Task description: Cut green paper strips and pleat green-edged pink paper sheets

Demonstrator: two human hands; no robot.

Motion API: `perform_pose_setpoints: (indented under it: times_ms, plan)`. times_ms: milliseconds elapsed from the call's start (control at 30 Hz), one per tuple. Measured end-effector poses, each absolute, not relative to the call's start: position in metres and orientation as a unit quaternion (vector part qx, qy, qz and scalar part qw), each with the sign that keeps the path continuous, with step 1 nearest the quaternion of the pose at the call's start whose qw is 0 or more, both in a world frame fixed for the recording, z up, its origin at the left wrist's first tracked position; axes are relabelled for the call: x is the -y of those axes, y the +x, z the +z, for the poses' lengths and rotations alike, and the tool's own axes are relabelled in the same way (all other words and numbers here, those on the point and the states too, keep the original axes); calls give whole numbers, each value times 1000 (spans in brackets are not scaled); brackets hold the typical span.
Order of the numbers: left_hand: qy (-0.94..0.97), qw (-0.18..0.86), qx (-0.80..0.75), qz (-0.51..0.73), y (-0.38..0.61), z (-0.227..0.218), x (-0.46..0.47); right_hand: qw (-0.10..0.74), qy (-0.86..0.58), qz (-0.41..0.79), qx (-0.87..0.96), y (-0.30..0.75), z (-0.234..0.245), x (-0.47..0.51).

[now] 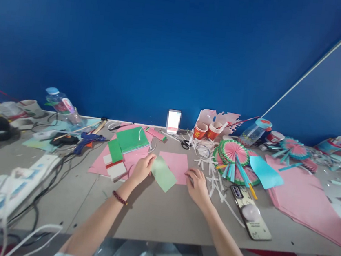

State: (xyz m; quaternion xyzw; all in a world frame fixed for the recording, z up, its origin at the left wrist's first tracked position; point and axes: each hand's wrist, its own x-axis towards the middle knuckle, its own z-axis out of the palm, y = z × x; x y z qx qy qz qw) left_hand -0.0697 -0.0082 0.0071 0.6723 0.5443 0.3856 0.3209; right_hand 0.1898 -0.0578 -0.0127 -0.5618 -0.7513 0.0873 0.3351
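Between the fingertips of my left hand (pixel 143 169) is the upper left corner of a light green paper sheet (pixel 164 176). The sheet is tilted and overlaps a pink paper sheet (pixel 181 166) on the table. My right hand (pixel 196 185) rests at the right edge of the pink sheet, fingers bent and slightly apart, with nothing visible held in them. Beside my left hand lie darker green papers (pixel 132 140) and white and red pieces (pixel 117 170) on more pink paper. White paper strips (pixel 214 178) lie just right of my right hand.
Rightward are a phone (pixel 251 215), a pink-green folded paper fan (pixel 235 154), a blue sheet (pixel 265 172) and stacked pink paper (pixel 310 201). Red paper cups (pixel 200 131) and scissors (pixel 185 144) stand behind. Leftward are a glue gun (pixel 87 141), cables and a power strip (pixel 25 185).
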Motion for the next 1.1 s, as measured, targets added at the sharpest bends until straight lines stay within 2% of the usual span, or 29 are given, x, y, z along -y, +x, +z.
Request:
perform_pose_setpoints:
  times_ms: [100, 333, 533, 733, 933, 1100]
  plan:
    - [656, 341, -535, 409, -69, 5, 8, 338, -539, 119, 763, 182, -1, 61]
    - [554, 463, -505, 472, -65, 12, 10, 253, -568, 267, 736, 162, 24, 60]
    - [481, 530, -462, 524, -63, 22, 12, 294, -573, 404, 650, 155, 23, 46]
    - [524, 562, -460, 445, -55, 18, 16, 330, -563, 478, 588, 150, 11, 44]
    - [538, 551, -464, 438, -51, 9, 18, 321, -562, 421, 635, 151, 11, 29]
    - [547, 534, -482, 427, -56, 11, 16, 299, -609, 241, 694, 167, 29, -19]
